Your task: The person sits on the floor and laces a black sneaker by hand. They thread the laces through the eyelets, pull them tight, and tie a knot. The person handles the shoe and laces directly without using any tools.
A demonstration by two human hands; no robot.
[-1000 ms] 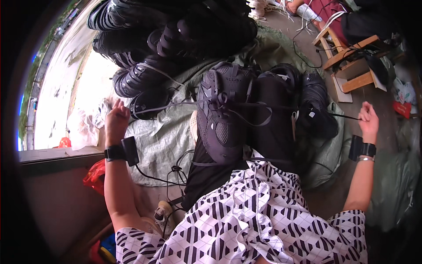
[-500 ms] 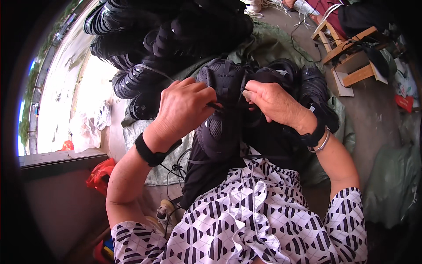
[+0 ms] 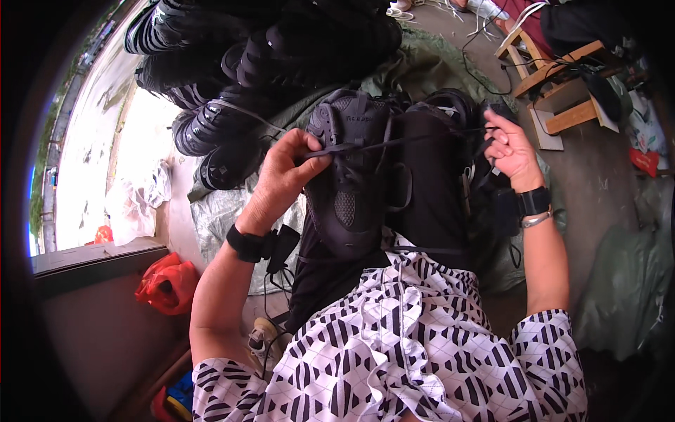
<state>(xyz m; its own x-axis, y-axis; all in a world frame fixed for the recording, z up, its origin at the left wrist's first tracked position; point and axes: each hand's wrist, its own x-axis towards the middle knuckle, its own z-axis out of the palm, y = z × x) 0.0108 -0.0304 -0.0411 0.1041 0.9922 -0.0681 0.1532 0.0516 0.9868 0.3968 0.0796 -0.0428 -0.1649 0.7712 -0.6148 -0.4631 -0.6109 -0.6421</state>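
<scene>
Now the person's two hands are apart again, after meeting over the dark shoe [image 3: 342,224] half a second ago. The left hand [image 3: 287,167] stays close above the shoe's left edge, thumb and forefinger closed narrowly on a dark lace [image 3: 408,141]. The right hand [image 3: 513,151] has swung outward, past the knee, though not as far as one second ago, when both arms were spread wide. Its fingers are curled around the lace, which runs nearly straight between the hands, across the shoe's tongue; the exact pinch there is too small to tell. The shoe remains on the left thigh of the black trousers [image 3: 429,165], toe toward the person, and a loose loop hangs at its right side. With the forearm shifted, the red bag [image 3: 167,283] at the lower left shows more fully than before. The pile of black shoes [image 3: 309,56] ahead and the wooden stool [image 3: 573,116] at the upper right keep their places, apart from a slight shift of the view.
</scene>
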